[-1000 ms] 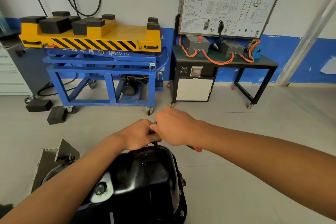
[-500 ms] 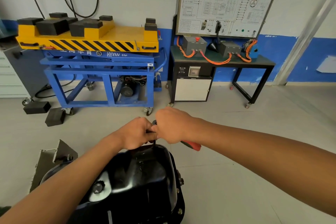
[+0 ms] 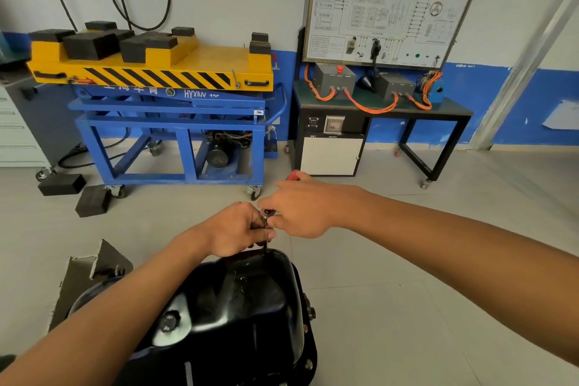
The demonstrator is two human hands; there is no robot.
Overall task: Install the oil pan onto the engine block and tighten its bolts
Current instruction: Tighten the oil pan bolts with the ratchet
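Two hands at frame centre: our left hand point(image 3: 236, 229) curls its fingers round the ratchet point(image 3: 266, 214) to steady it, right hand point(image 3: 302, 207) wraps the red handle for leverage; oil pan point(image 3: 250, 307) sits lower centre

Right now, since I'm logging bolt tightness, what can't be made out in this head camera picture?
1. The bolt being tightened: head view, hidden behind the far wall of the glossy black metal oil pan and the left hand gripping the tool's shaft.
2. The red-handled ratchet wrench: head view, the right hand covers its handle except the red tip.
3. The engine block: head view, almost wholly covered by the pan and left forearm, cut off by the bottom edge.
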